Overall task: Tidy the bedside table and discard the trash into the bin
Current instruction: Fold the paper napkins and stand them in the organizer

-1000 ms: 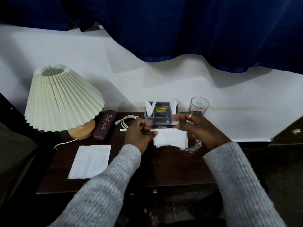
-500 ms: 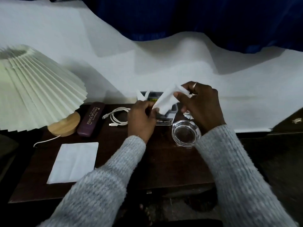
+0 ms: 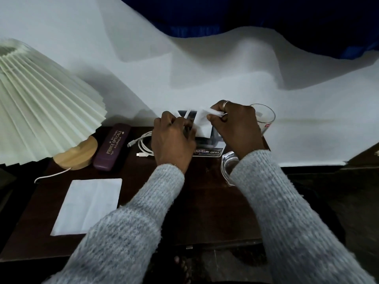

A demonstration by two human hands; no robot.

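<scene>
Both hands hold a folded white tissue at the back of the dark wooden bedside table. My right hand pinches its upper corner, and my left hand grips its lower left edge. The tissue sits right over a grey holder box, which the hands mostly hide. A second white tissue lies flat on the table at the front left. No bin is in view.
A pleated lamp on a wooden base stands at the left, with a purple glasses case and a coiled white cable beside it. A glass ashtray and a drinking glass are at the right. White wall behind.
The hands have carried the tissue from above the ashtray back and up to the grey holder box. The view has moved closer to the table.
</scene>
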